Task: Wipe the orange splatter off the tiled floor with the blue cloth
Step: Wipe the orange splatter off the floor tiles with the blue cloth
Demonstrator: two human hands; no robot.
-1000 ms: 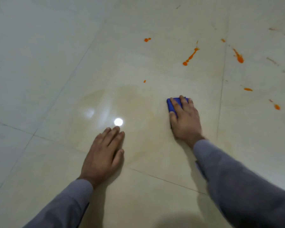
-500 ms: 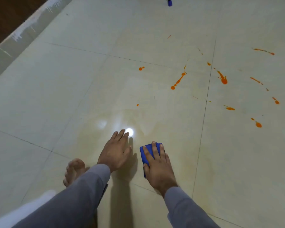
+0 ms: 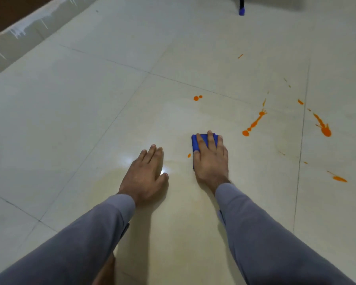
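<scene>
My right hand (image 3: 211, 159) lies flat on a folded blue cloth (image 3: 201, 140), pressing it to the cream tiled floor (image 3: 111, 89); only the cloth's far and left edges show past the fingers. A small orange drop (image 3: 189, 155) sits just left of that hand. A long orange splatter (image 3: 254, 122) lies to the right of the cloth, two round drops (image 3: 197, 97) are farther away, and more streaks (image 3: 323, 126) spread to the right. My left hand (image 3: 145, 174) rests palm down on the floor, fingers together, holding nothing.
A pale yellowish smear (image 3: 173, 202) covers the tile around my hands. A raised skirting edge (image 3: 19, 31) runs along the upper left. A dark leg with a blue foot (image 3: 242, 11) stands at the top. A bare foot (image 3: 105, 272) shows at the bottom.
My right hand has slid the cloth forward, away from me, closer to the long orange splatter. The view has shifted, and my left hand stays planted on the floor.
</scene>
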